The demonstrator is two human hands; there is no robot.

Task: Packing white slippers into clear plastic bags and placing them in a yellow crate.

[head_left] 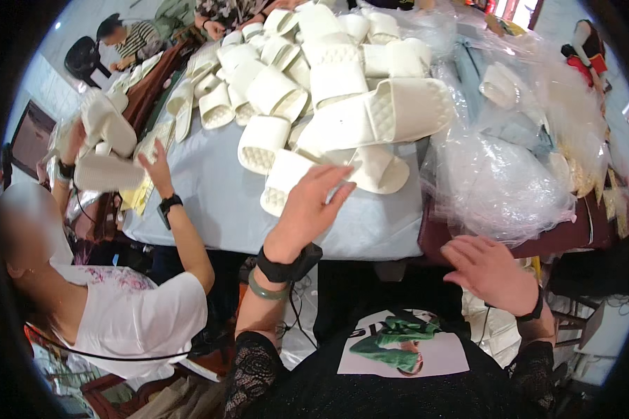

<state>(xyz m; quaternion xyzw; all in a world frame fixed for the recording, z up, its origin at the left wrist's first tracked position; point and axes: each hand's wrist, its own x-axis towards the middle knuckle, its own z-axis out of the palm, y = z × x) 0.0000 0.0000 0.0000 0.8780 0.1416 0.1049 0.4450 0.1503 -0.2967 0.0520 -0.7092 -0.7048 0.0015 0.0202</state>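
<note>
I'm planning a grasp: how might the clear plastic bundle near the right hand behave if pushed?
The clear plastic bundle likely crumples, looking thin and wrinkled; its glossy surface may feel slippery; its slumped shape probably won't roll.

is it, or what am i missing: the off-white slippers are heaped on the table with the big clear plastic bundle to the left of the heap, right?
Not left: in the head view, the clear plastic bundle is to the right.

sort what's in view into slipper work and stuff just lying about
Likely in the work:
white slippers, piled near the open left hand
blue-covered table under them
perhaps clear plastic bags, near the open right hand

Seemingly lying about:
yellow paper, table's left edge
black chair, upper left
</note>
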